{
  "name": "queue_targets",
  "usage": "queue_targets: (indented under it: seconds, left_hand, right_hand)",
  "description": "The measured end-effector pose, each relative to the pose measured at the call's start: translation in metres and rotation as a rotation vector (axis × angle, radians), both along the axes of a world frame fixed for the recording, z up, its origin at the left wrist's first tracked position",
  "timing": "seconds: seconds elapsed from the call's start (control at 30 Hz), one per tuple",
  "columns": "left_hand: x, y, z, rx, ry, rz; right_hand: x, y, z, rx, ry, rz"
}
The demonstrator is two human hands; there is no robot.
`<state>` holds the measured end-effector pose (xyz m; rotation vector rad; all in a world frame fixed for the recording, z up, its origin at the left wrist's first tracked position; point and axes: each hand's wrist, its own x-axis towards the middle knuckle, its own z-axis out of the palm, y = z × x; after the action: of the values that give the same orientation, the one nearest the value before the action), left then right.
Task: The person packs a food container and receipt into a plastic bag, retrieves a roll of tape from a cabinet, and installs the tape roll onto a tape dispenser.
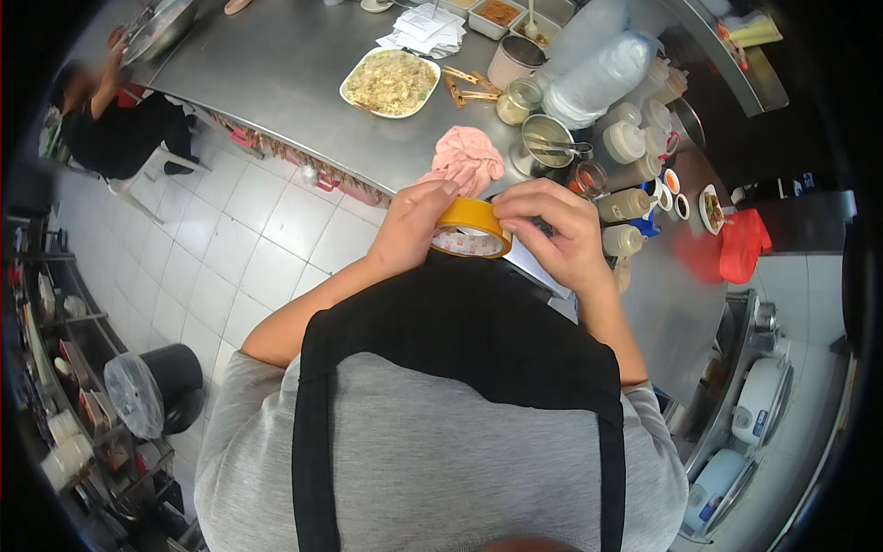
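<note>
A roll of yellow tape (471, 216) is held up in front of my black apron, its printed inner core facing me. My left hand (411, 225) grips the roll's left side, thumb on top. At its right edge, the bent fingers of my right hand (556, 225) touch the tape, thumb and fingertips close together. Just beyond the roll, a crumpled pink cloth (467, 158) lies on the steel counter (285, 64). Past the cloth stands a square white plate (349, 93) heaped with fried rice (391, 81), with several wooden clothespins (469, 92) beside it.
Paper slips (428, 32) lie behind the rice. To the right stand a steel pot (532, 166), a glass jar (518, 101), plastic-wrapped stacks (598, 83) and several squeeze bottles (625, 204). A seated person (120, 133) is at the far left. A black bin (179, 373) stands on the tiled floor.
</note>
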<state>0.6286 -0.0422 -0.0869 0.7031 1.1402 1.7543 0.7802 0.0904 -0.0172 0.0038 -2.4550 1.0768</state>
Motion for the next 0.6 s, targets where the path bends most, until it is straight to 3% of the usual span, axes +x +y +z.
queue_targets:
  seconds: [0.13,0.4,0.5,0.53,0.6]
  left_hand:
    - [-0.010,0.004,0.005,-0.088,-0.162,-0.131]
    - [-0.028,0.023,-0.008,-0.187,-0.395,-0.372]
    - [-0.036,0.035,-0.021,0.014,-0.434,-0.689]
    - [-0.015,0.035,0.006,-0.084,-0.329,-0.493]
    - [-0.020,0.050,0.013,0.083,0.136,-0.744]
  right_hand:
    - [-0.003,-0.006,0.005,0.206,-0.012,-0.082]
    - [0.012,-0.033,-0.027,-0.238,0.148,-0.250]
    - [0.031,-0.038,-0.033,-0.434,0.236,-0.275]
    - [0.039,-0.037,-0.034,-0.498,0.269,-0.248]
    - [0.059,-0.029,-0.034,-0.626,0.374,-0.181]
